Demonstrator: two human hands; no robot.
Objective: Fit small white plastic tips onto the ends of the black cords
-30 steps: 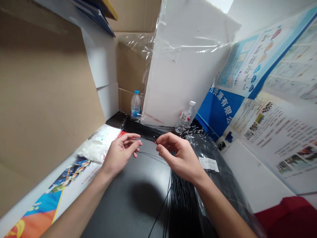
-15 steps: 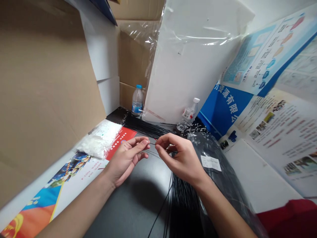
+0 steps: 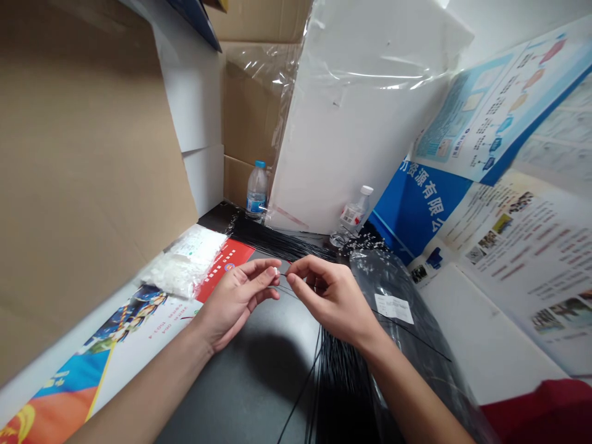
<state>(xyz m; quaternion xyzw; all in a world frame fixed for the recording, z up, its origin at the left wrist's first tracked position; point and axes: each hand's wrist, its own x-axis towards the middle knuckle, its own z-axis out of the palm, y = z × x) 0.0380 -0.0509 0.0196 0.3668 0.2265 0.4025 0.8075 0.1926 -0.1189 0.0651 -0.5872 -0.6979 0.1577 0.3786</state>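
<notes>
Between the thumb and forefinger of my left hand (image 3: 235,299) is a small white plastic piece, likely a connector housing (image 3: 276,271). My right hand (image 3: 330,296) pinches a thin black wire (image 3: 283,275) close to its end, which points at the white piece. Whether the wire's tip sits inside the piece is too small to tell. The wire's tail runs out behind my right hand to the right. Under my right wrist lies a thick bundle of black wires (image 3: 345,376). Another bundle of black wires (image 3: 277,239) stretches across the back of the dark table (image 3: 231,388).
A clear bag of white pieces (image 3: 185,259) lies on printed sheets (image 3: 161,317) at the left. Two plastic bottles, one blue-capped (image 3: 256,191), one white-capped (image 3: 358,213), stand behind. A labelled clear plastic bag (image 3: 416,345) lies right. Cardboard (image 3: 87,154) rises at the left.
My right hand has shifted slightly left, bringing the wire's end nearer the fingers of my left hand. The white piece shows more clearly now, and the wire's tail appears at the right.
</notes>
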